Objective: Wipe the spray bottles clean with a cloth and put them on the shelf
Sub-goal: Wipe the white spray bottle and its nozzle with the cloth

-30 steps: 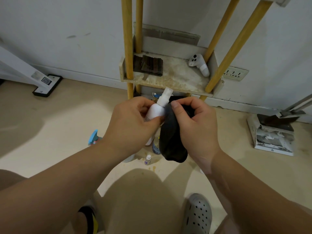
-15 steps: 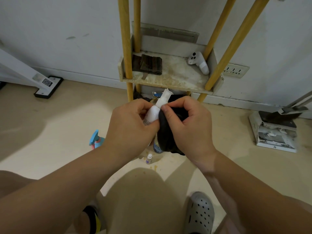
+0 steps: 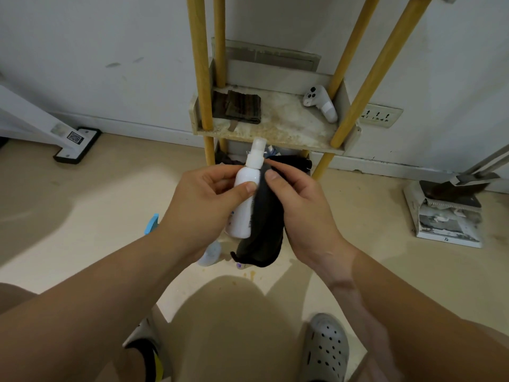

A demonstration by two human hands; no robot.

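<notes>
While nozzle-up in left hand (image 3: 203,208), white spray bottle (image 3: 245,199) against black cloth (image 3: 265,227) in right hand (image 3: 305,213).

A white spray bottle (image 3: 244,199), nozzle up and slightly tilted, with a dark cloth (image 3: 265,230) hanging against its right side, held just before the stained shelf (image 3: 289,130)'s front edge.

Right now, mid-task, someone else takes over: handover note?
Left hand: grips the white spray bottle upright by its body.
Right hand: holds the black cloth against the bottle's right side.
Shelf: no spray bottle on it, only a folded brown cloth and a white controller.
Done: none shelved; this bottle is being wiped.
Left: finish it, shelve it, then the blue-trigger bottle and pale bottle on the floor.
</notes>
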